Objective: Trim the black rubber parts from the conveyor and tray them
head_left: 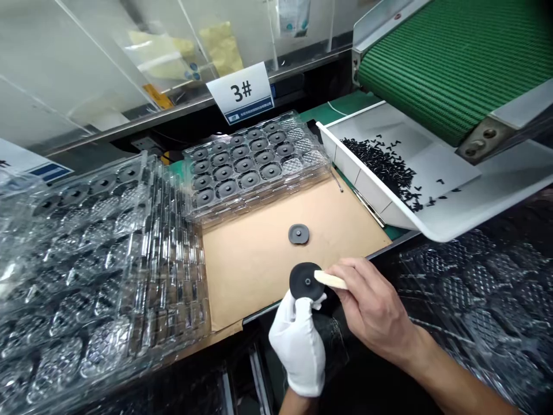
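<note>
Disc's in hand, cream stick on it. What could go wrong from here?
The bare right hand could leave skin marks on the black disc, unlike the gloved left hand. The disc is held at the edge of the cardboard sheet, so a slip might drop it off the bench. The cream stick might scuff the disc's face.

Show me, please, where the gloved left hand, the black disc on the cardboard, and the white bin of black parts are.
Gloved left hand [298, 346]: head view, back of the glove.
Black disc [298, 234]: head view, its top face.
White bin [352, 176]: head view, its side wall.
</note>
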`<state>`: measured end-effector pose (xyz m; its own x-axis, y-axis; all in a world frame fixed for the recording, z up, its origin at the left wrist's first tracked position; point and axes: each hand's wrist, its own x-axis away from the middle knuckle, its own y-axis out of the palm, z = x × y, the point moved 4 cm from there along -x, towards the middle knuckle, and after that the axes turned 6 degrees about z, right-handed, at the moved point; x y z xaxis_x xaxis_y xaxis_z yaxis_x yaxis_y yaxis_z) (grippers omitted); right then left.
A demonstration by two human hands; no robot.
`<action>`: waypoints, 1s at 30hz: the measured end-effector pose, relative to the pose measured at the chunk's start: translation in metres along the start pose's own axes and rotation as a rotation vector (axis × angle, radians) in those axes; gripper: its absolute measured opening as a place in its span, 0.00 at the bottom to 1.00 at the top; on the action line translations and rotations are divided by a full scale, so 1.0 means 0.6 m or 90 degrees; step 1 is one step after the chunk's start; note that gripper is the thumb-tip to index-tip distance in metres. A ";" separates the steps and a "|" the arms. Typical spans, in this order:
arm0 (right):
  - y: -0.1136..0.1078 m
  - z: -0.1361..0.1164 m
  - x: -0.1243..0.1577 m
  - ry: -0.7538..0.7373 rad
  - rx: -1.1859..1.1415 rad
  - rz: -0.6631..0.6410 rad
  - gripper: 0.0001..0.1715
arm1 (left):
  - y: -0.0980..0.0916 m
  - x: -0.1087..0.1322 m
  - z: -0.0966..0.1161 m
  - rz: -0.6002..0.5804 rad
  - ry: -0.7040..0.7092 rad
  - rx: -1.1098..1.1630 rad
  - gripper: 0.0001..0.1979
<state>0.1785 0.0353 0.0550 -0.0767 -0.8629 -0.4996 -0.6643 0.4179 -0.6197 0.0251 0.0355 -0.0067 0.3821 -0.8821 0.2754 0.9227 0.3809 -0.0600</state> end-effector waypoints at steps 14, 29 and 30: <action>-0.016 -0.007 0.029 0.073 -0.119 0.000 0.16 | 0.004 -0.001 0.006 0.002 0.007 -0.012 0.12; -0.008 -0.008 0.029 0.033 -0.035 0.018 0.16 | -0.004 0.007 0.013 -0.036 0.018 -0.045 0.08; -0.009 -0.006 0.028 0.033 -0.033 0.014 0.16 | -0.006 0.008 0.016 -0.042 0.030 -0.060 0.09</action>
<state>0.1782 0.0176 0.0523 -0.1291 -0.8682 -0.4792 -0.6997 0.4222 -0.5763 0.0232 0.0328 0.0038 0.3198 -0.9175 0.2364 0.9460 0.2952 -0.1340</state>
